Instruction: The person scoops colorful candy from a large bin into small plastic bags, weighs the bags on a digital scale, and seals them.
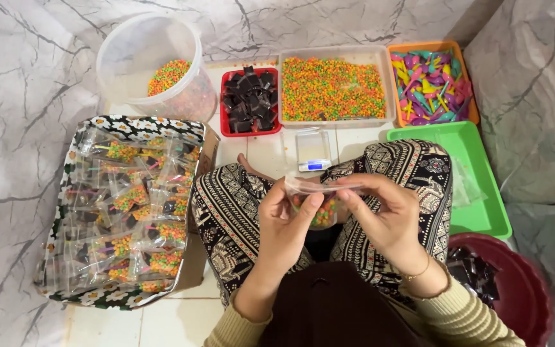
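Both hands hold one small clear plastic bag [319, 199] over my lap, part filled with tiny multicoloured sweets. My left hand [284, 225] grips the bag's left top edge between thumb and fingers. The fingers of my right hand [383, 215] pinch along the bag's top strip from the right. A gold bracelet shows on the right wrist. My knees in patterned black-and-cream trousers [226, 212] lie under the hands.
A flower-patterned box [130, 126] of filled bags sits at left. Ahead lie a small digital scale [313, 151], a red tray of dark pieces [249, 99], a clear tub of sweets [332, 88], an orange tray of coloured spoons [430, 87], a round tub [155, 64]. A green tray [483, 212] and dark red basin [521, 295] stand at right.
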